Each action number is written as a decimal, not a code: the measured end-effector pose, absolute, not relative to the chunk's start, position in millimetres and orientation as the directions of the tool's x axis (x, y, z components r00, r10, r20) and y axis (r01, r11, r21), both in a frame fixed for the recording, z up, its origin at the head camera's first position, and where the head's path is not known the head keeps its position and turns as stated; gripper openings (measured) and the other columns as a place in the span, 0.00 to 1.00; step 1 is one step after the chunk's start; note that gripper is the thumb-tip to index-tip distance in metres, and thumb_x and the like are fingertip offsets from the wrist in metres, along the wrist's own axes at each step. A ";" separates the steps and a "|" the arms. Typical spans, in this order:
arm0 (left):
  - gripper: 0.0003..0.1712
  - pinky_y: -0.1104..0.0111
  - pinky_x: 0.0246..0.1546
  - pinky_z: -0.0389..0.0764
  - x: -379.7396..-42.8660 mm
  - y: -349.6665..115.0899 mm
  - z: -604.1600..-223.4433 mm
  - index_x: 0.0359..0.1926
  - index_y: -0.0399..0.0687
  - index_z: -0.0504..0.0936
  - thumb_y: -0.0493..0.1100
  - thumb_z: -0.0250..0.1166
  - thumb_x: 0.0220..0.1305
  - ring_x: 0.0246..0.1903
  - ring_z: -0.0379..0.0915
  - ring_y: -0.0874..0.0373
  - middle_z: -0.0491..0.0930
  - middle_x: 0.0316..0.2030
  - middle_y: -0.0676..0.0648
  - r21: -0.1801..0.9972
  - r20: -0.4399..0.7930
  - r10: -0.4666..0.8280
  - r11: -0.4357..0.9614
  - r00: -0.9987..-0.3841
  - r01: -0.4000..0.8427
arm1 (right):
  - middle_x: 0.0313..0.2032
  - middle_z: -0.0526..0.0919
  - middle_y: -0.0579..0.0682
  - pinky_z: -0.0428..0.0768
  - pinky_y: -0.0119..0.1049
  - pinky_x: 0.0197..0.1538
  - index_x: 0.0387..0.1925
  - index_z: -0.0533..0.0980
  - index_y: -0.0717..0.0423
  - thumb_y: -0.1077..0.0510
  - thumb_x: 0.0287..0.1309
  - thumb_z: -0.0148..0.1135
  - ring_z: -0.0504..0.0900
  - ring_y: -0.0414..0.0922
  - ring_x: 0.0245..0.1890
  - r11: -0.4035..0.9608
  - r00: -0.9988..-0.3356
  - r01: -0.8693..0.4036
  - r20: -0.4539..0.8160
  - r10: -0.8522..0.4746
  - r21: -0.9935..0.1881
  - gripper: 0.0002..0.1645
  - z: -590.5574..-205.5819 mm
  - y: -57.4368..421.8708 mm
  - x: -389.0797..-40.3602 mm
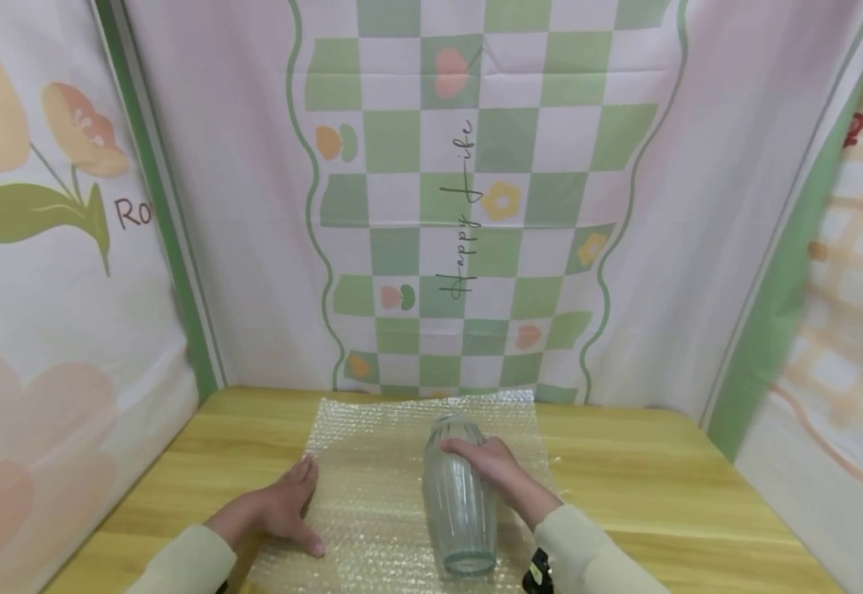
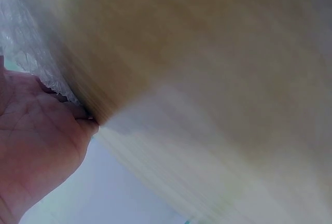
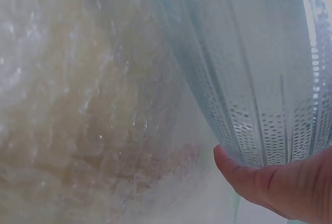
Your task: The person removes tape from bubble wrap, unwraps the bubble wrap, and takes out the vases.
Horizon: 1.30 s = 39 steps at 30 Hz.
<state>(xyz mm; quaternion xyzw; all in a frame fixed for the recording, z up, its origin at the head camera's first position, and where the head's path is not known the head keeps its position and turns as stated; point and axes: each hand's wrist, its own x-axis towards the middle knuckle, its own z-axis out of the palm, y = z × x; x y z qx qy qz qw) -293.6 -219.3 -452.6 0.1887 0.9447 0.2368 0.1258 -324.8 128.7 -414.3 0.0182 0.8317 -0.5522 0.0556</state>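
Observation:
A clear ribbed glass vase (image 1: 461, 511) lies tilted over a sheet of bubble wrap (image 1: 372, 478), its thick base toward me and its neck pointing away. My right hand (image 1: 506, 470) grips the vase near the neck, thumb across the top; the other fingers are hidden behind the glass. In the right wrist view the thumb (image 3: 275, 182) presses along the ribbed side of the vase (image 3: 244, 73). At the wrap's left edge, my left hand (image 1: 279, 505) rests with fingers extended and thumb spread over the sheet. The left wrist view shows its palm (image 2: 41, 136) beside the wrap (image 2: 31, 37).
The wrap lies on a wood-grain table (image 1: 624, 478) that extends to both sides. A patterned cloth (image 1: 506, 165) hangs behind the table's back edge, with more printed cloth at left (image 1: 45, 330) and right (image 1: 847, 346).

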 end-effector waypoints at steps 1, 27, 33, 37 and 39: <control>0.76 0.43 0.69 0.42 -293.5 -219.1 -452.3 0.70 0.21 0.45 0.60 0.80 0.35 0.71 0.31 0.30 0.35 0.71 0.23 0.498 -0.150 0.415 0.816 -0.897 0.295 | 0.34 0.79 0.60 0.83 0.45 0.35 0.44 0.71 0.74 0.36 0.48 0.69 0.80 0.52 0.31 0.383 -0.993 0.092 -0.111 -0.028 -0.919 0.44 -414.3 129.2 -324.8; 0.75 0.43 0.69 0.43 -291.9 -219.5 -450.1 0.71 0.21 0.45 0.60 0.80 0.37 0.71 0.32 0.31 0.36 0.71 0.23 0.480 -0.160 0.416 0.825 -0.895 0.298 | 0.42 0.79 0.62 0.80 0.37 0.36 0.53 0.69 0.71 0.40 0.54 0.67 0.79 0.50 0.36 0.278 -0.955 -0.085 0.158 0.251 -0.957 0.41 -381.6 167.9 -323.5; 0.75 0.43 0.69 0.42 -292.3 -219.5 -449.1 0.71 0.22 0.45 0.60 0.79 0.38 0.71 0.31 0.31 0.35 0.71 0.23 0.476 -0.171 0.411 0.830 -0.896 0.290 | 0.49 0.75 0.63 0.76 0.40 0.47 0.58 0.65 0.70 0.42 0.55 0.67 0.74 0.54 0.46 0.266 -0.928 -0.123 0.206 0.310 -0.956 0.44 -372.9 180.4 -324.8; 0.75 0.43 0.69 0.43 -292.2 -219.2 -448.6 0.71 0.21 0.45 0.61 0.79 0.38 0.71 0.32 0.31 0.36 0.71 0.23 0.475 -0.169 0.413 0.830 -0.895 0.293 | 0.53 0.72 0.65 0.73 0.47 0.55 0.62 0.62 0.70 0.44 0.53 0.70 0.72 0.56 0.50 0.260 -0.906 -0.171 0.256 0.338 -0.950 0.47 -368.3 188.0 -323.1; 0.75 0.43 0.69 0.43 -292.1 -218.9 -448.4 0.71 0.21 0.45 0.61 0.79 0.38 0.71 0.32 0.31 0.36 0.71 0.23 0.474 -0.168 0.415 0.830 -0.894 0.296 | 0.55 0.70 0.67 0.72 0.51 0.57 0.65 0.59 0.69 0.44 0.52 0.71 0.71 0.58 0.52 0.264 -0.890 -0.202 0.290 0.352 -0.943 0.51 -366.6 191.8 -321.5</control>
